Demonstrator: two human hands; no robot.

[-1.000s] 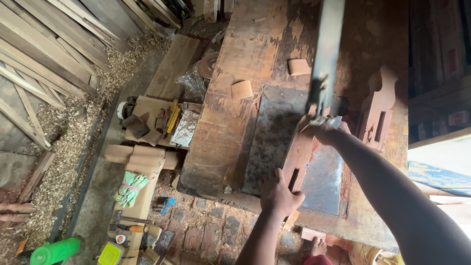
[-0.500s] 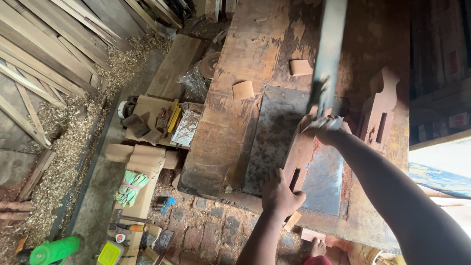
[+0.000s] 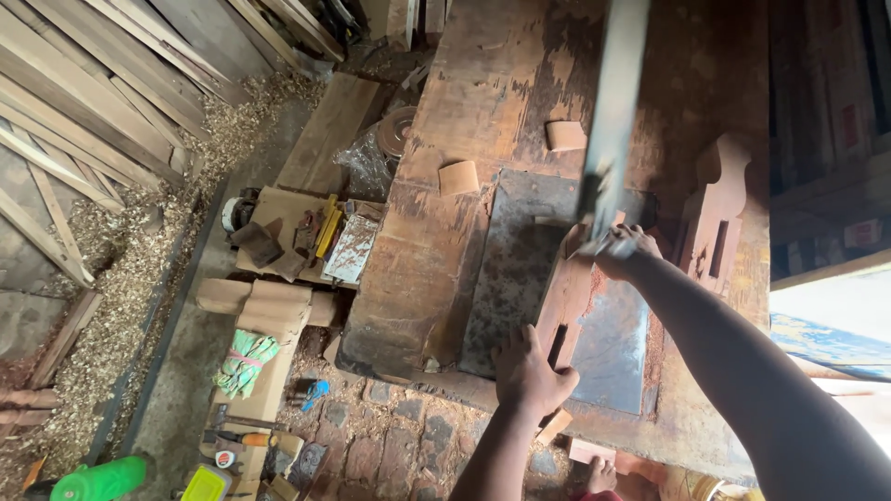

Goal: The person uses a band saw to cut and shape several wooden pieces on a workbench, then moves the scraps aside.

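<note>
The long wooden piece (image 3: 568, 297) lies lengthwise between both hands on the desk (image 3: 483, 83), left hand (image 3: 529, 376) gripping its near end, right hand (image 3: 624, 249) closed on its far end at the saw blade (image 3: 613, 121)

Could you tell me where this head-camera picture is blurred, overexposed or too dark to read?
Head view: the upright saw blade is smeared by motion blur, as is the spot where the right hand meets the wooden workpiece; the lower right corner is blown out white by daylight; the shelves at right sit in deep shadow; the left hand and the sawdust floor are reasonably sharp.
</note>
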